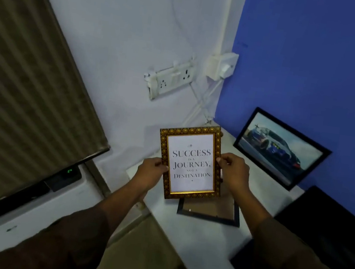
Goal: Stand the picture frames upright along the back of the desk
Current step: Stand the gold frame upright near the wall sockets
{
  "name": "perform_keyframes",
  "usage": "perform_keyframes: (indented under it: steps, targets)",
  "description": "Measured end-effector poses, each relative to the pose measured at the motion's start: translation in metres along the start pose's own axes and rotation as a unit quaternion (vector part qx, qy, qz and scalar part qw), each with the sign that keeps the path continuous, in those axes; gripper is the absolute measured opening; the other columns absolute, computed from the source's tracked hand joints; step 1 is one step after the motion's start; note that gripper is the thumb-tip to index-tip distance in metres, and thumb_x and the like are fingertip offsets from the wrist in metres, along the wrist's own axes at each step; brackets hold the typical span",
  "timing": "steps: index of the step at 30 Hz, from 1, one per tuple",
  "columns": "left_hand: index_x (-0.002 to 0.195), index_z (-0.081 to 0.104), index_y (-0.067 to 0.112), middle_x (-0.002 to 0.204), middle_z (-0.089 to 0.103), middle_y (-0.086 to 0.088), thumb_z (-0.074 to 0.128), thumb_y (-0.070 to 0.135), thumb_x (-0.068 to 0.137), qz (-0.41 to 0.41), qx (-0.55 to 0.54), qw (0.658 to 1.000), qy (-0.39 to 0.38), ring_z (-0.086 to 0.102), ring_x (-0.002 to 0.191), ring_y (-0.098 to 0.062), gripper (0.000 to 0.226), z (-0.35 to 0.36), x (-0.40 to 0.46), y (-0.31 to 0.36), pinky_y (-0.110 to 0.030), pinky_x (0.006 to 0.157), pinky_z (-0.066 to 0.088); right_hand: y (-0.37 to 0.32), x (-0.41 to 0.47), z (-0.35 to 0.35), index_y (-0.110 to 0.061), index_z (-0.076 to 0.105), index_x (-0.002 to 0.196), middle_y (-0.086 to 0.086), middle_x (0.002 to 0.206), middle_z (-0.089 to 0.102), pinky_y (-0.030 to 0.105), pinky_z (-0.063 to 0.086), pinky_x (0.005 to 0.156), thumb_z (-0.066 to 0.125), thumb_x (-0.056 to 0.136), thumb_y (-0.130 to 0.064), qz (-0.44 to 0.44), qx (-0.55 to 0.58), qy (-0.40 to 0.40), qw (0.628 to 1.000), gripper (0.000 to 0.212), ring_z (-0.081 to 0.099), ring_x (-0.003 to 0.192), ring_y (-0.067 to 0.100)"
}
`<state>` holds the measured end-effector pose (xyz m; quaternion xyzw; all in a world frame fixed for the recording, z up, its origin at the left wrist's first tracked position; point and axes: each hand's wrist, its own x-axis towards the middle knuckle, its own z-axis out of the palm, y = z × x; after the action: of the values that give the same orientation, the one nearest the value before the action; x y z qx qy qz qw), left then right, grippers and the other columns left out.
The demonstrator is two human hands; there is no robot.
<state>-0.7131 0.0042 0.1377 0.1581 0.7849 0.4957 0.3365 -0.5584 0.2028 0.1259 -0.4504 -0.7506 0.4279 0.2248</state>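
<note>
A gold-patterned picture frame (190, 162) with a printed quote is held upright in the air above the white desk (260, 205). My left hand (152, 170) grips its left edge and my right hand (234, 168) grips its right edge. A black frame with a car picture (280, 148) leans upright against the blue wall at the back of the desk. Another dark frame (209, 210) lies flat on the desk, face down, just below the gold frame and partly hidden by it.
A black object (322, 234) covers the right part of the desk. A switchboard (170, 79) and a plugged adapter (223, 68) sit on the white wall, with cables running down to the corner. A striped blind (18, 89) hangs at left above a white ledge.
</note>
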Motion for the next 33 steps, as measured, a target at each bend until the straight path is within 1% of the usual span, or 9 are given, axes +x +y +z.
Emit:
perform_keyframes:
  steps: [2,7,10,15,21,25,28,31,33]
  targets:
    - [0.116,0.073,0.018,0.116,0.073,0.001,0.056,0.015,0.091,0.003,-0.009,1.000,-0.004,0.066,0.107,-0.019,0.030,0.004,0.017,0.009,-0.033,0.091,0.048,-0.005,0.023,0.006,-0.025,0.075,0.099,-0.003,0.097,0.074,0.029,0.047,0.075,0.060,0.095,-0.026,-0.014,-0.012,-0.007,1.000,0.015,0.067,0.091,0.018]
    - [0.130,0.064,0.018,0.128,0.068,0.002,0.057,0.012,0.092,0.008,-0.005,0.999,-0.040,0.062,0.117,-0.019,0.039,0.018,0.055,0.015,-0.035,0.102,0.046,-0.002,0.077,0.022,-0.017,0.072,0.116,0.007,0.108,0.071,0.029,0.042,0.076,0.055,0.099,-0.026,-0.054,-0.064,-0.029,0.996,0.025,0.065,0.097,0.024]
    - [0.133,0.061,0.019,0.129,0.067,0.002,0.058,0.012,0.091,0.018,0.000,0.998,-0.057,0.062,0.118,-0.019,0.042,0.021,0.077,0.016,-0.032,0.096,0.047,0.001,0.104,0.031,-0.014,0.071,0.115,0.011,0.102,0.068,0.029,0.038,0.072,0.051,0.102,-0.029,-0.069,-0.093,-0.039,0.992,0.028,0.065,0.096,0.029]
    - [0.132,0.062,0.022,0.130,0.067,0.004,0.064,0.020,0.089,0.015,0.016,0.997,-0.078,0.062,0.119,-0.016,0.042,0.021,0.121,0.012,-0.034,0.100,0.049,0.007,0.148,0.050,-0.010,0.070,0.112,0.008,0.091,0.059,0.030,0.039,0.071,0.048,0.102,-0.028,-0.059,-0.112,-0.071,0.989,0.031,0.059,0.086,0.025]
    - [0.133,0.061,0.020,0.132,0.065,-0.003,0.066,0.027,0.077,-0.018,0.003,0.997,-0.074,0.057,0.125,-0.025,0.057,0.021,0.180,-0.007,-0.046,0.110,0.043,0.023,0.192,0.080,-0.008,0.071,0.099,0.011,0.088,0.070,0.033,0.048,0.064,0.043,0.104,-0.034,-0.048,-0.111,-0.124,0.985,0.039,0.066,0.081,0.024]
    - [0.138,0.055,0.004,0.133,0.063,-0.014,0.067,0.014,0.081,-0.031,-0.017,0.997,-0.066,0.059,0.123,-0.029,0.059,0.017,0.210,-0.006,-0.037,0.106,0.046,0.026,0.215,0.095,0.002,0.069,0.096,0.013,0.087,0.070,0.027,0.044,0.060,0.043,0.105,-0.029,-0.033,-0.081,-0.168,0.982,0.041,0.060,0.074,0.017]
    - [0.138,0.054,0.003,0.135,0.061,-0.016,0.066,0.010,0.083,-0.044,-0.030,0.996,-0.068,0.058,0.124,-0.030,0.056,0.018,0.227,-0.006,-0.035,0.105,0.048,0.027,0.233,0.102,-0.001,0.066,0.086,0.005,0.078,0.063,0.022,0.039,0.057,0.044,0.105,-0.027,-0.037,-0.089,-0.175,0.980,0.039,0.056,0.069,0.013]
    - [0.138,0.053,0.001,0.134,0.061,-0.017,0.059,-0.004,0.091,-0.046,-0.042,0.996,-0.056,0.059,0.120,-0.030,0.048,0.021,0.240,-0.005,-0.017,0.088,0.053,0.027,0.248,0.107,-0.002,0.062,0.080,-0.002,0.069,0.055,0.026,0.038,0.054,0.045,0.105,-0.020,-0.033,-0.096,-0.190,0.977,0.035,0.053,0.066,0.014]
    - [0.137,0.052,0.001,0.132,0.061,-0.014,0.055,-0.008,0.092,-0.048,-0.048,0.997,-0.046,0.060,0.113,-0.025,0.046,0.026,0.248,-0.004,-0.009,0.078,0.051,0.026,0.258,0.111,0.007,0.063,0.084,0.008,0.072,0.059,0.032,0.043,0.059,0.044,0.105,-0.017,-0.028,-0.093,-0.202,0.974,0.037,0.055,0.068,0.019]
